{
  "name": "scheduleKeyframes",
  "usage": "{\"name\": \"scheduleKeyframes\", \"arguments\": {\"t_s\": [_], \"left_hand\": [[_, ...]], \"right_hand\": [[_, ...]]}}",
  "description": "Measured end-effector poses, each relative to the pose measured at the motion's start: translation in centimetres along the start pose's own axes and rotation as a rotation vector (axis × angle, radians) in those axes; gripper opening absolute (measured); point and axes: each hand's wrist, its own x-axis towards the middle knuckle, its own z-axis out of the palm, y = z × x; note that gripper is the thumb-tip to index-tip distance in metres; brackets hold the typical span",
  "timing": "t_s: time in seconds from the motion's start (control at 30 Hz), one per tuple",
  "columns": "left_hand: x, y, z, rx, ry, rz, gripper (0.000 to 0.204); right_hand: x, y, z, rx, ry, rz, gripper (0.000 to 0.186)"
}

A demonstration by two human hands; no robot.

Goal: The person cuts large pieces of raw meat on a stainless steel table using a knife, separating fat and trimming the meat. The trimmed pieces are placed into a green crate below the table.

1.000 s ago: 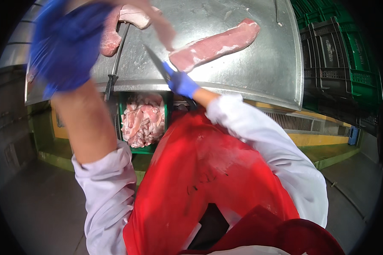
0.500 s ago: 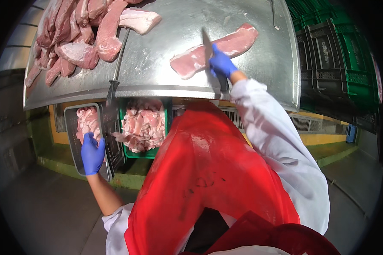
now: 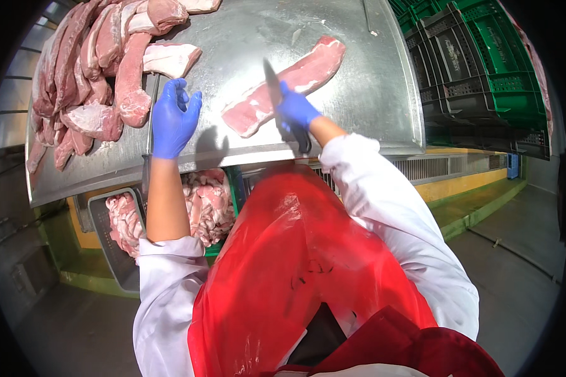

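Observation:
My right hand (image 3: pixel 297 109), in a blue glove, grips a knife (image 3: pixel 271 80) with its blade pointing away from me. The blade stands over a long pink slab of meat (image 3: pixel 311 68) lying on the metal table (image 3: pixel 245 38). My left hand (image 3: pixel 175 120), also gloved in blue, is raised above the table's near edge with fingers apart and holding nothing. It is nearest to a sharpening steel (image 3: pixel 151 103), partly hidden behind my hand and forearm, and to a pale-ended cut of meat (image 3: pixel 173 58).
A large pile of meat cuts (image 3: pixel 85 69) covers the table's left end. Below the near edge are a grey crate (image 3: pixel 122 281) and a green crate (image 3: pixel 234 182), both holding meat trimmings. Black and green crates (image 3: pixel 465 75) are stacked at the right.
My left hand has risen from beside the grey crate to above the table. The loose scrap near the green crate is no longer visible there. My right hand still holds the knife over the slab.

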Motion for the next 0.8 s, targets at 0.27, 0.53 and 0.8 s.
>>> {"name": "scheduleKeyframes", "arguments": {"t_s": [0.27, 0.53, 0.8], "left_hand": [[2.2, -6.0, 0.1, -0.14, 0.191, -0.091, 0.032], [3.4, -4.2, 1.1, -0.098, 0.219, -0.047, 0.03], [4.8, -8.6, 7.1, -0.027, 0.061, 0.01, 0.034]], "right_hand": [[-14.5, -0.2, -3.0, 0.429, -0.203, 0.103, 0.077], [-5.4, -0.2, -0.5, 0.03, -0.155, 0.025, 0.069], [-17.9, 0.5, -5.4, 0.404, -0.181, 0.101, 0.079]]}}
